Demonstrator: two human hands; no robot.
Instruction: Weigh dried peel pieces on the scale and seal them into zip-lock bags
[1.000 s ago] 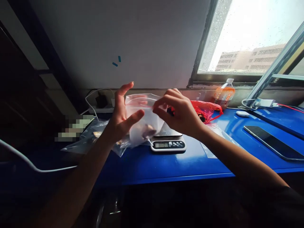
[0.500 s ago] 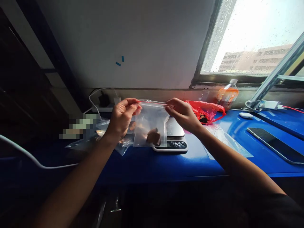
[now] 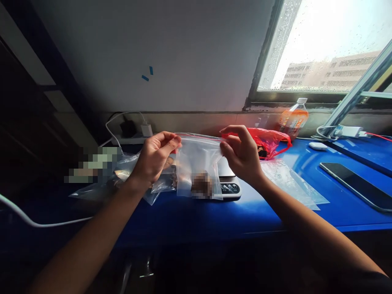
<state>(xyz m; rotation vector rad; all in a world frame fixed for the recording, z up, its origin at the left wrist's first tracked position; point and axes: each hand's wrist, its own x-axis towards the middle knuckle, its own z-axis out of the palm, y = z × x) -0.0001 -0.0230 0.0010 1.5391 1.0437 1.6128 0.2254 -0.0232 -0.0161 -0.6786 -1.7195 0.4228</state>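
A clear zip-lock bag (image 3: 199,157) with a red line along its top hangs upright between my hands. Low inside it lies a brown lump (image 3: 202,185), partly blurred. My left hand (image 3: 156,157) pinches the bag's top left corner between thumb and fingers. At the top right corner, my right hand (image 3: 241,153) has its thumb against the bag's edge, with the index finger arched above the red line. Behind the bag stands a kitchen scale (image 3: 231,190), its plate and left part mostly hidden.
Filled clear bags (image 3: 163,183) lie left of the scale on the blue table (image 3: 190,218). To the right are flat clear bags (image 3: 284,179), a red plastic bag (image 3: 275,141), an orange drink bottle (image 3: 294,118), a phone (image 3: 355,183) and a white earbud case (image 3: 317,145).
My hands have moved slightly apart, stretching the bag's top wider. The bag hangs a little lower, and my right index finger has lifted into an arch. The view has shifted slightly.
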